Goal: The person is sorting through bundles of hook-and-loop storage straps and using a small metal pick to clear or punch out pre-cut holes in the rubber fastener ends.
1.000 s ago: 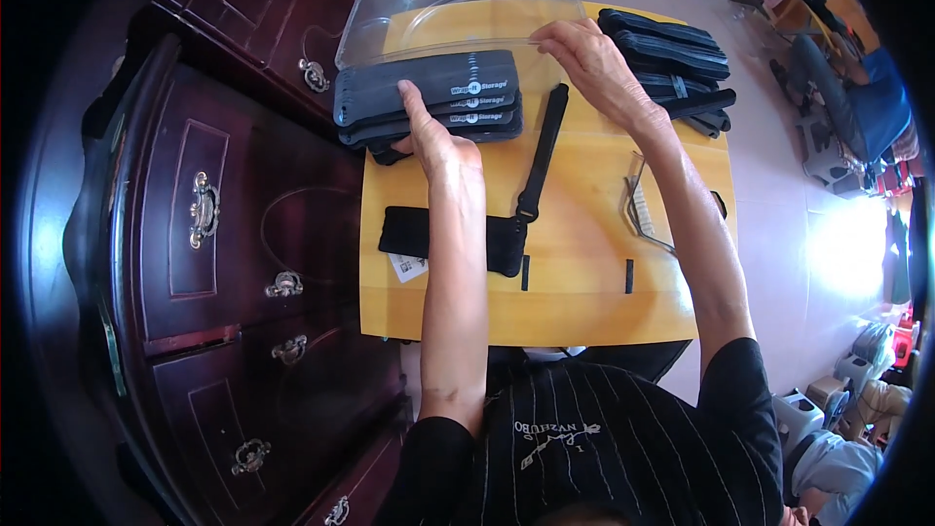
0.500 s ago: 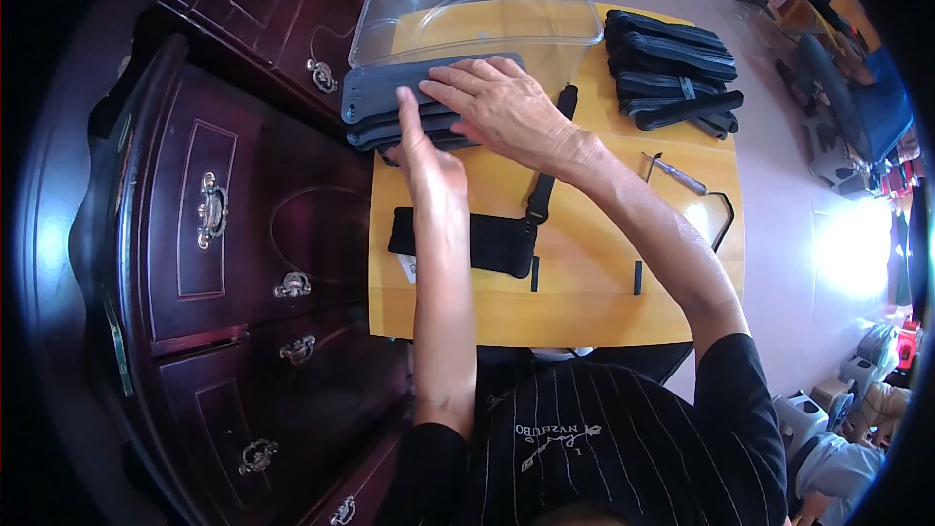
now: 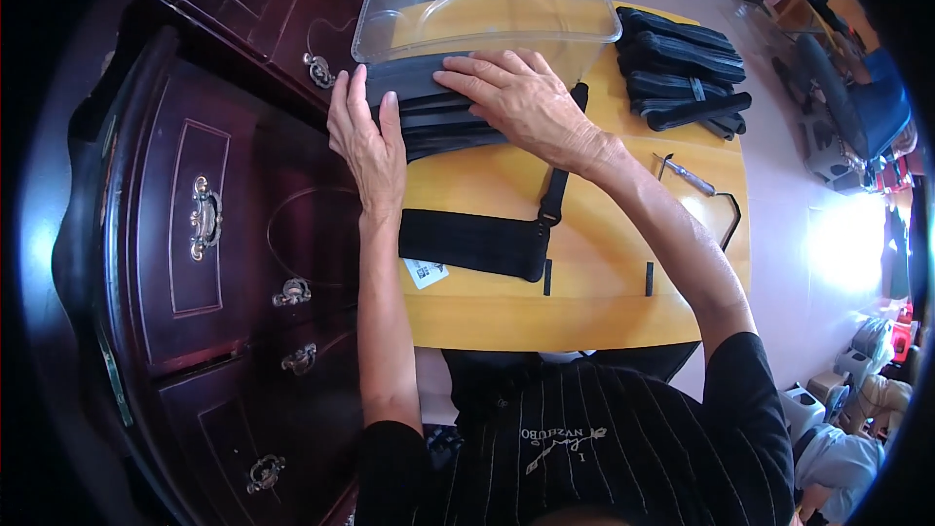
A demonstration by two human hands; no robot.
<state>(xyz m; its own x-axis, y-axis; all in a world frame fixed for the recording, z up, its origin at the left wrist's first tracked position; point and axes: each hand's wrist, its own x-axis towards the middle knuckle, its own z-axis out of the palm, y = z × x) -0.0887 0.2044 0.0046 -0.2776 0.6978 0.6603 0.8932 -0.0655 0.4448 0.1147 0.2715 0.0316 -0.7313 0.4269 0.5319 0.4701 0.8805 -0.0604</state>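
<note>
A stack of dark flat pouch-like pieces (image 3: 443, 119) lies on the yellow table, in front of a clear plastic bin (image 3: 487, 47). At the stack's left end is my left hand (image 3: 372, 151), fingers stretched upward and the thumb apart, touching its edge. My right hand (image 3: 531, 107) rests over the stack's right part, its fingers extended across the top piece. Nearer to me lies a flat black fabric piece (image 3: 472, 242), with a black strap (image 3: 553, 197) running up from its right end. A white printed tag (image 3: 426, 274) pokes out below it.
Several black pieces are piled (image 3: 682, 63) at the table's far right. Below them lie a screwdriver-like tool (image 3: 690, 176) and a bent black strip (image 3: 732, 219). Two short dark strips (image 3: 650, 279) sit near the front edge. A dark wooden cabinet (image 3: 205, 292) borders the table's left side.
My left hand has moved left, from the stack's front to its left end, its fingers spreading. My right hand stays on the stack. The whole view has shifted slightly.
</note>
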